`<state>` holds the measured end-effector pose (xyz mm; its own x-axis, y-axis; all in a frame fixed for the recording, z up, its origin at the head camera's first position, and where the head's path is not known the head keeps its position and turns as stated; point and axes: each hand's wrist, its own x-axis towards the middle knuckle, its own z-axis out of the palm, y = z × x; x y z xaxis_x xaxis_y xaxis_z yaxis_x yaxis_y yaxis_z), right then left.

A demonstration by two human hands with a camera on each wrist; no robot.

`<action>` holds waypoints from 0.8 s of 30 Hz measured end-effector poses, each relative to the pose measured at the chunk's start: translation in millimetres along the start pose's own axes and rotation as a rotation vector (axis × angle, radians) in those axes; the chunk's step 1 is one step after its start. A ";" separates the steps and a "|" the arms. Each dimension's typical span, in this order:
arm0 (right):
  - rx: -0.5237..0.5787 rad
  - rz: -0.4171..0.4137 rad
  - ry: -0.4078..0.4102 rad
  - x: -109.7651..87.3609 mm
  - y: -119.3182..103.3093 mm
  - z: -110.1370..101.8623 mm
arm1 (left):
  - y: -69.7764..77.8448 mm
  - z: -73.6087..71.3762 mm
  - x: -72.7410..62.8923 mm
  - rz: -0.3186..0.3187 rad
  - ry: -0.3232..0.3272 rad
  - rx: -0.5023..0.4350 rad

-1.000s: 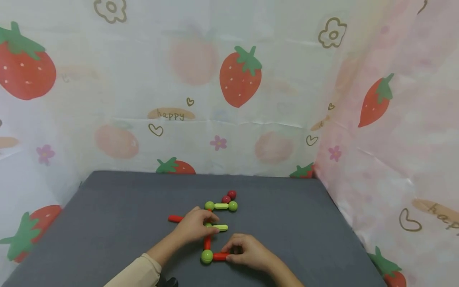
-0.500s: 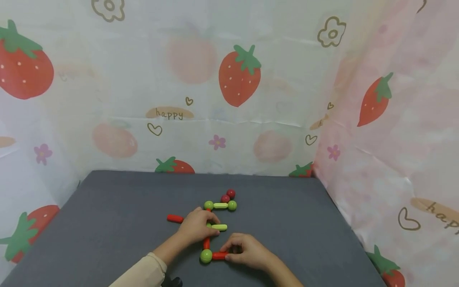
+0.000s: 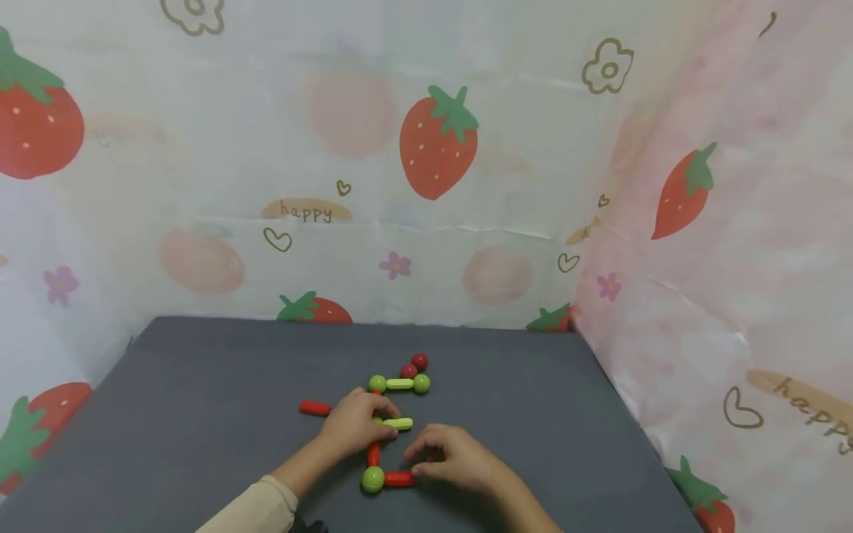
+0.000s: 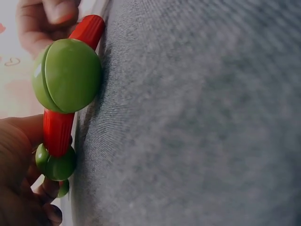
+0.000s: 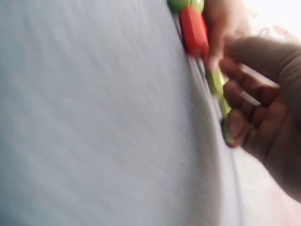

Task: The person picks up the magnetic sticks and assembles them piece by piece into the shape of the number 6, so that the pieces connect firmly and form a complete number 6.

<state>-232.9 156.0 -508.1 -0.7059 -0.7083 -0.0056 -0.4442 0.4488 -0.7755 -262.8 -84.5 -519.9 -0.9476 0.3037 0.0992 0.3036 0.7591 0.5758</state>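
Observation:
Toy rods and balls form a branching figure on the table. My left hand (image 3: pixel 356 423) grips its middle green ball (image 4: pixel 59 165), from which a short yellow-green rod (image 3: pixel 400 423) points right. A red rod (image 3: pixel 374 454) runs from there to the nearest green ball (image 3: pixel 373 480). Another red rod (image 3: pixel 398 479) sticks out rightward from that ball. At this rod's free end is my right hand (image 3: pixel 460 460), thumb and fingers spread apart with nothing between them. In the right wrist view its fingers stand off the red rod (image 5: pixel 194 32).
At the figure's far end, a yellow-green rod (image 3: pixel 400 384) joins two green balls, left (image 3: pixel 377 383) and right (image 3: pixel 421 383). Two dark red balls (image 3: pixel 420 362) lie just behind. A red rod (image 3: pixel 315 408) lies left of my left hand. Strawberry-print cloth (image 3: pixel 436 252) walls the grey table (image 3: pixel 220 370).
My right thumb and fingers have let go of the near red rod and opened, with the hand shifting slightly off its end. My left hand keeps its grip; the head view has turned slightly right.

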 end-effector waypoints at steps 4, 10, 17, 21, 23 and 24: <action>-0.095 0.003 0.067 8.0 -10.6 -25.8 | -1.3 -2.3 -1.6 0.007 -0.006 -0.017; -0.207 0.031 0.196 27.3 -17.9 -67.6 | -2.5 -2.3 -3.0 0.011 -0.024 -0.063; -0.203 0.086 0.298 60.2 -13.0 -98.5 | -5.1 -1.0 -2.6 0.030 -0.045 -0.086; -0.144 0.154 0.308 79.2 -5.1 -103.1 | -6.8 -1.1 -2.0 0.027 -0.061 -0.098; -0.113 0.185 0.309 87.2 0.2 -102.3 | -7.3 -1.3 -2.3 0.024 -0.068 -0.108; -0.105 0.202 0.310 90.7 3.3 -101.3 | -7.6 -1.3 -2.5 0.025 -0.070 -0.116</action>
<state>-354.3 148.4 -447.3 -0.9113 -0.4086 0.0515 -0.3213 0.6271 -0.7095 -262.9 -91.8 -523.5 -0.9294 0.3642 0.0602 0.3096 0.6803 0.6643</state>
